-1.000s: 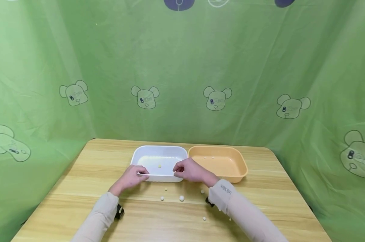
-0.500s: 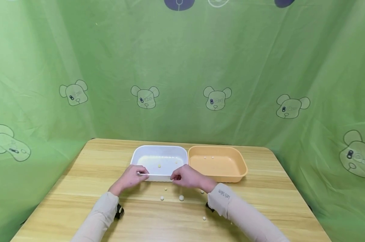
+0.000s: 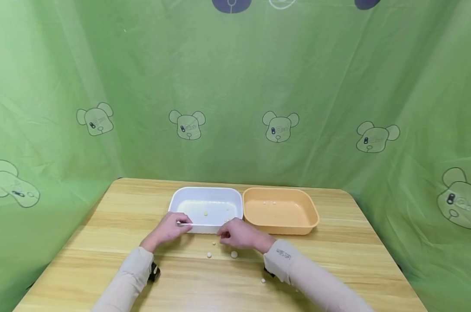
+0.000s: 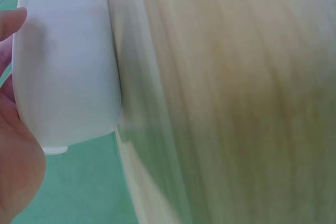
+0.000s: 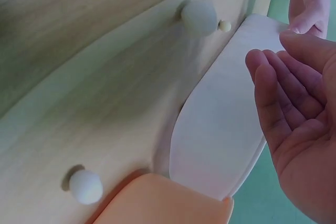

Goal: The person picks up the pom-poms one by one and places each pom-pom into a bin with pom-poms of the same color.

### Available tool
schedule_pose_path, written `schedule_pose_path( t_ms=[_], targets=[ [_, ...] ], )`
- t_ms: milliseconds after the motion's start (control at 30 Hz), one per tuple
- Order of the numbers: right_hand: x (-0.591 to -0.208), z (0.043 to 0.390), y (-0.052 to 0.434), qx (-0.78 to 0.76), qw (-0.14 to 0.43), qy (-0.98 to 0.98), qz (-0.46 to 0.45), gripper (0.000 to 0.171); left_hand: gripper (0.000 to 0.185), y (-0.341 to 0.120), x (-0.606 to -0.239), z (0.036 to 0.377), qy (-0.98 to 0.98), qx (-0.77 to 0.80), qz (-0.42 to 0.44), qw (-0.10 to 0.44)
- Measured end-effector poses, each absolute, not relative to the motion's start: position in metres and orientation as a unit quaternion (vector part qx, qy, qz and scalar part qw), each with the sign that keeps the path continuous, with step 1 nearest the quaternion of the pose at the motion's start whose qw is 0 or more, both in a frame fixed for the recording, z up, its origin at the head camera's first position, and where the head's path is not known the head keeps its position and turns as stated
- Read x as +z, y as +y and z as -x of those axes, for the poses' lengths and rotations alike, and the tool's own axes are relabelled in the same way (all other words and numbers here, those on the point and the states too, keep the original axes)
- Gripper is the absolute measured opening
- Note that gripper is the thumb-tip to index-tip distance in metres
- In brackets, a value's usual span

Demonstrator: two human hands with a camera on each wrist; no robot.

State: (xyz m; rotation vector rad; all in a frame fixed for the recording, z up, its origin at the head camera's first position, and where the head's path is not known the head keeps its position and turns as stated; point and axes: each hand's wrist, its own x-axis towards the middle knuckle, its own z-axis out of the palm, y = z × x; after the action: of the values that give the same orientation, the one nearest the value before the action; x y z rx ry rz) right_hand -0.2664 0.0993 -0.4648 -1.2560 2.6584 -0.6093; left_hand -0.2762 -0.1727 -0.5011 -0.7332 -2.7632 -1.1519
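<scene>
My left hand grips the front left rim of the white tray; in the left wrist view its thumb and palm lie against the tray's outer wall. My right hand hovers low over the table just in front of the tray. Its fingers are relaxed and hold nothing. Small white beads lie on the wood close to it, the largest beside the tray wall. A yellowish bead lies inside the white tray.
An orange tray stands against the white tray's right side, with two tiny beads inside. More beads are scattered on the wooden table near my right sleeve. Green printed cloth hangs behind and to both sides.
My right hand has drawn back from the white tray's front rim, down and slightly left over the table toward the loose beads. My left hand has stayed on the rim.
</scene>
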Motion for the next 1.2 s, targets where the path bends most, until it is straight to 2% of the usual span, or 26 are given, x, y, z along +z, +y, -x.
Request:
schedule_pose_path(
  t_ms=[633,833,1067,1200],
  targets=[
    [-0.479,0.269,0.089,-0.157,0.065,0.892,0.419,0.013,0.009,-0.172,-0.498,0.278,-0.894,-0.382,0.235,0.021],
    [-0.486,0.271,0.086,-0.136,0.059,0.886,0.438,0.002,0.009,-0.173,-0.499,0.28,-0.894,-0.383,0.233,0.018],
    [-0.489,0.274,0.081,-0.105,0.057,0.882,0.456,0.01,0.007,-0.173,-0.499,0.282,-0.895,-0.379,0.233,0.019],
    [-0.491,0.275,0.079,-0.096,0.065,0.881,0.459,0.003,0.007,-0.173,-0.499,0.281,-0.893,-0.384,0.236,0.017]
  ],
)
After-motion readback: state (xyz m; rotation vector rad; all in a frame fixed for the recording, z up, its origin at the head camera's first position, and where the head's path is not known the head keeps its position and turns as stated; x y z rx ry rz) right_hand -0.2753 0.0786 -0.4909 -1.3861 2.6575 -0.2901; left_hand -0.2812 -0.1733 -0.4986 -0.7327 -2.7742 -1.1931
